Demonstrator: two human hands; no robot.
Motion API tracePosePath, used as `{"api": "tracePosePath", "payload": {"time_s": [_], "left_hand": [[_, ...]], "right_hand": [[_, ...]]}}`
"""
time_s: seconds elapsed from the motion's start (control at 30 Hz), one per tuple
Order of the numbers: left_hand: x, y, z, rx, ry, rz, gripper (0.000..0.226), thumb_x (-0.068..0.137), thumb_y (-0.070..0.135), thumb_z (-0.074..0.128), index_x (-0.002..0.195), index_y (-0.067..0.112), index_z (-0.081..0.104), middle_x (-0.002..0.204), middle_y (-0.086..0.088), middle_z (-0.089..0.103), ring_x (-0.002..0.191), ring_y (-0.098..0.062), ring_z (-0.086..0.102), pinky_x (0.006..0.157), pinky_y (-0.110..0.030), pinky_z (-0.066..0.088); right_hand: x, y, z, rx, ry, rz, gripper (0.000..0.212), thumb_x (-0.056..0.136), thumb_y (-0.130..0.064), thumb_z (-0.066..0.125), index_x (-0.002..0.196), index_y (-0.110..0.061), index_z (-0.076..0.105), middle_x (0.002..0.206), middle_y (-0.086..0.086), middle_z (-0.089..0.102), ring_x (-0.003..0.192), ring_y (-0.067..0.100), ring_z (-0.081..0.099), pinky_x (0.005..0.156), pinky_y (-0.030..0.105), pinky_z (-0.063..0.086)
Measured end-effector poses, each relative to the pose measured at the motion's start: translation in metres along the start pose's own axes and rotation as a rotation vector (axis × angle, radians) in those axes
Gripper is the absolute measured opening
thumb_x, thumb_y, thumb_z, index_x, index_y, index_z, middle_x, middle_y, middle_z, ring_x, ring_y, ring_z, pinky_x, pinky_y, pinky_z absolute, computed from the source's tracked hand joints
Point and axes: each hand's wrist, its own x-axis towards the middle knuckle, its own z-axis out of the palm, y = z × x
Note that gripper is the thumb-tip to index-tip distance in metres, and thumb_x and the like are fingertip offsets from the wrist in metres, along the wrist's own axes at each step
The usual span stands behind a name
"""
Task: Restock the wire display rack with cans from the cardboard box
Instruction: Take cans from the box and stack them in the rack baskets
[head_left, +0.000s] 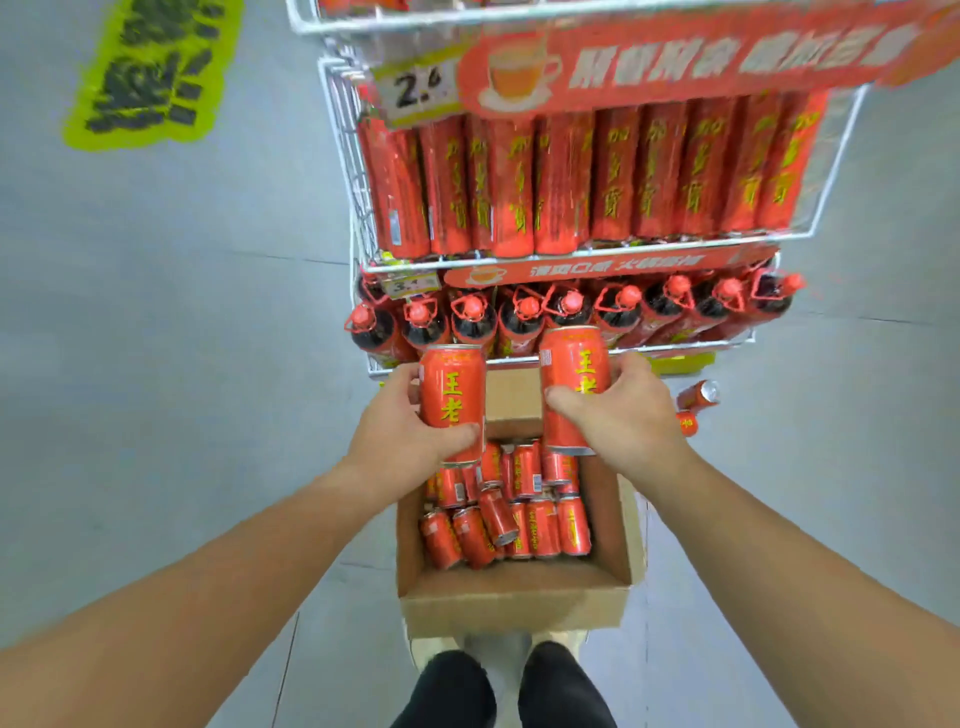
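Above the cardboard box, we lose the top basket of the wire display rack at the frame edge, and its price tag is blurred. Over the box, our left hand and right hand cover the lowest lettering on the left can and the right can.

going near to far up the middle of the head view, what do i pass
dark trouser legs → cardboard box → loose cans → left hand gripping left can, level with right hand gripping right can → red-capped bottles → tall red packs
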Motion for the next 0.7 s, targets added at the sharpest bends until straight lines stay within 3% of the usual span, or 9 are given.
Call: {"api": "tracePosePath", "payload": {"time_s": [0.1,0.23,0.33,0.47,0.6,0.7], "left_hand": [[-0.042,0.075,-0.031,-0.014,0.016,0.103,0.066,0.07,0.013,0.089,0.125,0.021,0.053,0.107,0.004,0.069,0.085,-0.008,0.071,0.081,-0.028,0.059],[-0.09,0.171,-0.075,-0.039,0.03,0.241,0.07,0.06,0.022,0.09,0.121,0.025,0.055,0.105,0.003,0.071,0.089,-0.013,0.073,0.086,-0.038,0.06],[-0.121,0.234,-0.107,-0.02,0.061,0.368,0.062,0.072,0.008,0.087,0.119,0.028,0.053,0.1,0.01,0.068,0.076,0.001,0.069,0.071,-0.024,0.056],[-0.147,0.308,-0.143,0.013,0.097,0.508,0.053,0.074,0.004,0.084,0.104,0.034,0.053,0.096,0.013,0.065,0.069,0.008,0.066,0.069,-0.015,0.054],[-0.161,0.375,-0.167,0.007,0.141,0.577,0.057,0.073,0.011,0.087,0.118,0.025,0.053,0.101,0.006,0.067,0.08,-0.008,0.07,0.076,-0.031,0.06],[-0.167,0.415,-0.181,-0.006,0.186,0.621,0.055,0.074,0.012,0.087,0.115,0.027,0.054,0.098,0.008,0.068,0.083,-0.008,0.07,0.078,-0.032,0.06]], "right_hand": [[-0.045,-0.064,-0.045,0.044,0.058,-0.072,0.042,0.071,-0.034,0.082,0.099,-0.021,0.052,0.087,-0.006,0.063,0.074,0.008,0.06,0.061,0.029,0.043],[-0.098,-0.147,-0.099,0.08,0.137,-0.16,0.046,0.072,-0.032,0.083,0.102,-0.02,0.051,0.082,-0.012,0.058,0.073,0.01,0.057,0.07,0.03,0.041],[-0.133,-0.2,-0.134,0.091,0.196,-0.229,0.044,0.073,-0.034,0.082,0.1,-0.021,0.049,0.08,-0.014,0.056,0.069,0.004,0.054,0.065,0.03,0.039],[-0.165,-0.262,-0.175,0.118,0.252,-0.326,0.046,0.072,-0.034,0.082,0.105,-0.02,0.052,0.082,-0.013,0.058,0.074,0.012,0.058,0.071,0.028,0.039],[-0.179,-0.314,-0.214,0.122,0.305,-0.416,0.045,0.073,-0.036,0.08,0.102,-0.021,0.049,0.085,-0.012,0.057,0.081,0.017,0.06,0.073,0.032,0.043],[-0.179,-0.348,-0.242,0.131,0.281,-0.454,0.049,0.076,-0.038,0.078,0.107,-0.023,0.043,0.088,-0.01,0.057,0.077,0.008,0.057,0.073,0.032,0.043]]}}
